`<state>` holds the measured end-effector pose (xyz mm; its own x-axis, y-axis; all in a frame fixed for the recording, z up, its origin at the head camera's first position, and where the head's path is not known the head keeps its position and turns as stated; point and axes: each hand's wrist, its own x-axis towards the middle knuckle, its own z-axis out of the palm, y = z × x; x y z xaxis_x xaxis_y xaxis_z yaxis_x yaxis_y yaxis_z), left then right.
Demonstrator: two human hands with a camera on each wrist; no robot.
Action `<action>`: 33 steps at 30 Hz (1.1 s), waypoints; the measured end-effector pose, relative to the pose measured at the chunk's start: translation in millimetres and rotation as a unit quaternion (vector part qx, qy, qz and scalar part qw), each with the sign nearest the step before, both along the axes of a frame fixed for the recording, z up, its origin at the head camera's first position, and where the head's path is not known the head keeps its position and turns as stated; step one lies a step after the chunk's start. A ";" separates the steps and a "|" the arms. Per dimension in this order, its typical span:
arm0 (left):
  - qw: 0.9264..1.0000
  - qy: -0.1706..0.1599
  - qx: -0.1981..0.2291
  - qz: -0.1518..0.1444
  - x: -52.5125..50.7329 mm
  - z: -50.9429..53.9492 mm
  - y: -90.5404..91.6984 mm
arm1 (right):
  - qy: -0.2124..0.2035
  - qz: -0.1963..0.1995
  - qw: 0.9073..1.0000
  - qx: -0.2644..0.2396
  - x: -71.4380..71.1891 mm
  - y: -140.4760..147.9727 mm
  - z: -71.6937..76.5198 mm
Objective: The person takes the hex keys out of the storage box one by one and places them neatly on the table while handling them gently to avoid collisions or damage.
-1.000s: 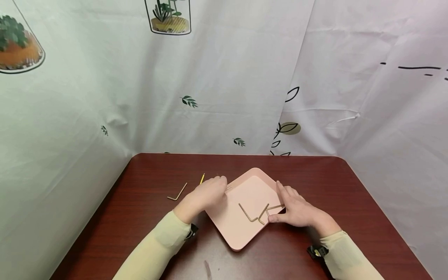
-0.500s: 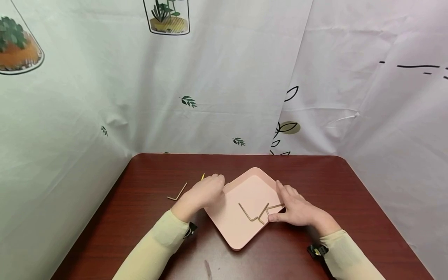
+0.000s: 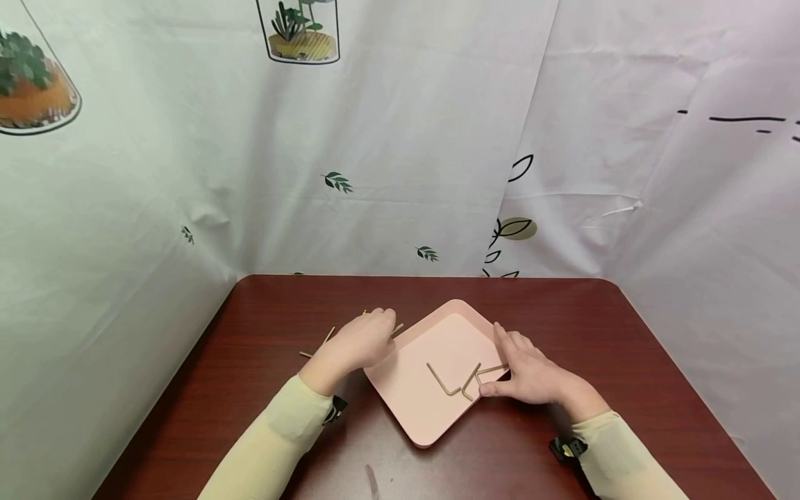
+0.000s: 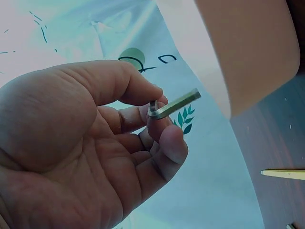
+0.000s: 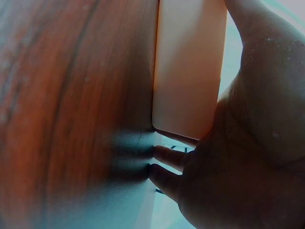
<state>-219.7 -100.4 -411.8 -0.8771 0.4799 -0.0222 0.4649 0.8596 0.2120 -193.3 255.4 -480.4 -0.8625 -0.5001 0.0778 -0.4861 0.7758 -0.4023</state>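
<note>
My left hand (image 3: 359,340) is at the left rim of the pink tray (image 3: 446,340). In the left wrist view it pinches an L-shaped hex key (image 4: 178,103) between thumb and fingertips, its free end poking out just beyond the tray wall (image 4: 257,43). The right hand (image 3: 534,375) holds the tray's right corner, thumb on the near side and fingers along the far side. Inside the tray, by that corner, lie a hex key (image 3: 440,380), a second hex key (image 3: 470,383) and a third hex key (image 3: 490,369).
Left of the tray, another hex key (image 3: 328,335) lies on the dark red table (image 3: 262,389), partly behind the left hand. A thin yellow item (image 4: 286,174) lies nearby, mostly covered in the head view. Patterned white cloth (image 3: 387,139) hangs behind the table.
My left hand has drifted a little left and away, from over the tray's left rim to just outside it, with the hex key. The right hand and tray stay put.
</note>
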 end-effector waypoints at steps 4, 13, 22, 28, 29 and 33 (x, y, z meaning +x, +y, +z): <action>1.000 0.006 0.003 -0.005 -0.8 -1.8 -2.1 | 0.000 0.000 1.000 0.000 -0.1 -0.1 -0.8; 1.000 -0.002 0.002 0.008 -0.2 -2.4 -11.9 | -0.004 -0.004 1.000 0.001 -0.1 -0.5 -0.6; 1.000 -0.014 -0.001 0.017 -2.2 -6.1 -22.8 | -0.003 0.000 1.000 -0.003 0.1 -0.3 -1.0; 0.999 -0.023 -0.002 0.028 -1.9 -6.6 -29.0 | -0.003 -0.001 1.000 -0.005 -0.1 0.6 -1.9; 0.999 -0.022 -0.003 0.029 -2.0 -6.7 -30.1 | 0.000 0.001 1.000 -0.003 0.1 0.6 -1.7; 0.999 -0.019 -0.005 0.030 -3.2 -9.3 -34.9 | 0.006 0.002 1.000 -0.001 0.3 0.5 -1.4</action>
<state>-222.9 -135.3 -421.1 -0.9028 0.4257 -0.0604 0.4039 0.8878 0.2206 -193.0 256.0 -481.7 -0.8591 -0.5042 0.0884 -0.4945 0.7727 -0.3980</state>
